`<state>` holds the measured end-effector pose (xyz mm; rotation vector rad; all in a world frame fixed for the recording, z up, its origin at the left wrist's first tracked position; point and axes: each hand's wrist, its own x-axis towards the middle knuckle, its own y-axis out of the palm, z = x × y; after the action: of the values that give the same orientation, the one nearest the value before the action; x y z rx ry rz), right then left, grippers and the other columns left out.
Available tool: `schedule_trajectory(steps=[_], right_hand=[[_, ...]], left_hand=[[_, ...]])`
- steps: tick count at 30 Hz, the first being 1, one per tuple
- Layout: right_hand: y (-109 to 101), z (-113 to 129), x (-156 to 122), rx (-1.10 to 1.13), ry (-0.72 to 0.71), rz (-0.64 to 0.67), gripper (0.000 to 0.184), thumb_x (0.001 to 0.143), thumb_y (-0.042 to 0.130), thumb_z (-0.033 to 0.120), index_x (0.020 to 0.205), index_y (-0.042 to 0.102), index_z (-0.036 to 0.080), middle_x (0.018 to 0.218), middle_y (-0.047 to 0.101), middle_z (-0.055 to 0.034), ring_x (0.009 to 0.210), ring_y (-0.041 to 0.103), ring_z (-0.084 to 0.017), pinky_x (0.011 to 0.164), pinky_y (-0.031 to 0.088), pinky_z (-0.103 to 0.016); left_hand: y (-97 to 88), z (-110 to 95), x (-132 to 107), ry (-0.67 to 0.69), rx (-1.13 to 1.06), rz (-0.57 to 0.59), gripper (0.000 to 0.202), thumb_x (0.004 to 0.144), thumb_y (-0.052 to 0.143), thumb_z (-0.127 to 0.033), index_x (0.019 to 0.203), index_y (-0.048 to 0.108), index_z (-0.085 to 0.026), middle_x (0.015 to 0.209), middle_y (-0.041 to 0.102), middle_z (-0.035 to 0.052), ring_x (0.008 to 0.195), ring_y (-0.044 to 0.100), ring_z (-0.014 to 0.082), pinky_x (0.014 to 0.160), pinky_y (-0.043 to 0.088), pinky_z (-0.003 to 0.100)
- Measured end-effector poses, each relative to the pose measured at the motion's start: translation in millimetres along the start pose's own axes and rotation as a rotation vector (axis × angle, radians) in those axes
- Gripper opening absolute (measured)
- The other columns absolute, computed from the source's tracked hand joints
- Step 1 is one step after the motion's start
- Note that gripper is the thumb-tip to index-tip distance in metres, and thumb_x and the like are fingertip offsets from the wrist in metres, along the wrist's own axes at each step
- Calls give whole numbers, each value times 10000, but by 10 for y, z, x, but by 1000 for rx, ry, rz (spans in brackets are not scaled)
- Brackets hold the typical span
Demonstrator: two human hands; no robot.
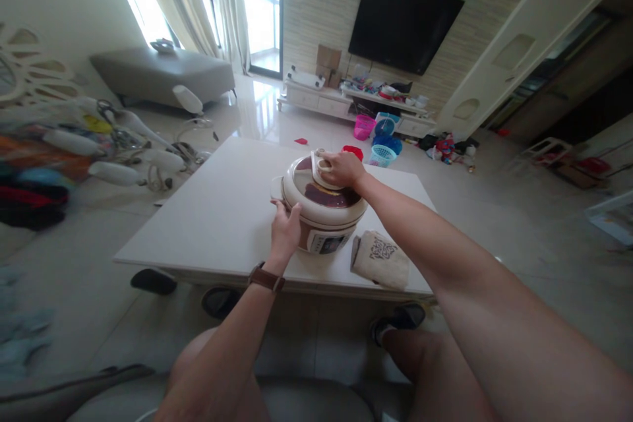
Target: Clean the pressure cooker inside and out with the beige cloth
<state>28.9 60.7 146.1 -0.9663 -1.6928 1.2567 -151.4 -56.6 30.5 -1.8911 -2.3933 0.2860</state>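
A cream and maroon electric cooker [321,211] stands on the white low table [217,211], near its front edge. My right hand [341,169] is closed round the cream handle on top of the cooker's lid. My left hand [285,229] presses against the cooker's left side, fingers curled on the rim; a brown watch is on that wrist. A folded beige cloth [380,258] with dark lettering lies on the table just right of the cooker.
Dark slippers [154,281] lie on the floor under the table's front edge. A grey bench [163,74] stands at the back left, a TV stand [356,102] with clutter at the back, baskets [383,151] beyond the table. Bottles and clutter lie at the left.
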Motion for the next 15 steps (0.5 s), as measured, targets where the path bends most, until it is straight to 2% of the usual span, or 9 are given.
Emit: schedule_trajectory(steps=[6, 10, 15], right_hand=[[-4, 19, -16, 9, -7, -25, 506, 995, 532, 582, 1266, 738, 209, 1217, 807, -148, 1078, 750, -343, 832, 459, -356], [-48, 67, -58, 30, 24, -30, 551, 1028, 470, 615, 1267, 746, 202, 1229, 802, -158, 1098, 742, -338, 857, 456, -354], [-60, 99, -83, 34, 47, -37, 560, 1037, 456, 613, 1260, 748, 191, 1219, 803, -165, 1100, 741, -345, 854, 458, -354]], left_hand=[[3, -7, 4, -4, -32, 12, 944, 1013, 554, -512, 1715, 185, -1, 1450, 679, 251, 1443, 582, 392, 1195, 433, 467], [8, 17, 3, -21, -41, 35, 979, 1001, 579, -500, 1736, 130, -35, 1532, 630, 235, 1502, 531, 387, 1227, 404, 474], [1, 41, 7, -37, -35, 48, 1023, 984, 606, -517, 1744, 106, -49, 1536, 631, 227, 1510, 527, 386, 1229, 411, 464]])
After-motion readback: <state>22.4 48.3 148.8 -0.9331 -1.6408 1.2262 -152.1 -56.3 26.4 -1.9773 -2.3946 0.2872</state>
